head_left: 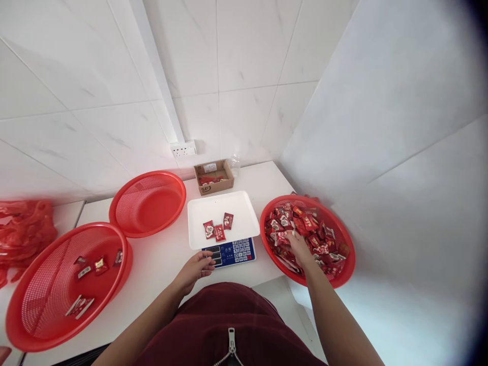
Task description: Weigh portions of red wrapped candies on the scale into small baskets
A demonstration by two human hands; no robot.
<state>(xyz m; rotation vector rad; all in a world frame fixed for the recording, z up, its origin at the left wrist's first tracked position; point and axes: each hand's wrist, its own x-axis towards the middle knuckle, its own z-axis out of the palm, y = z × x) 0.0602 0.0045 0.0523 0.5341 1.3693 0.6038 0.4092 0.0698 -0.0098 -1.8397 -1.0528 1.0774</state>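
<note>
My right hand [299, 246] reaches into the right-hand red basket [346, 277], which is heaped with wrapped candies. Its fingertips close on a red-and-white wrapped candy [281, 237] at the pile's left side. My left hand [197, 269] hovers at the front left of a digital scale [244, 251] with a blue keypad, partly over its displays. Its fingers are loosely bent and apart, with nothing seen in them. On the scale's white tray [202, 211] lie a few red candies [219, 233] close together.
Behind the tray stands a cardboard box [216, 187] with red packets. Left are a bare red basket [156, 206] and another basket [34, 284] with several candies. Red plastic bags [26, 229] lie far left. A person's fingertip [4, 354] shows at the lower-left edge.
</note>
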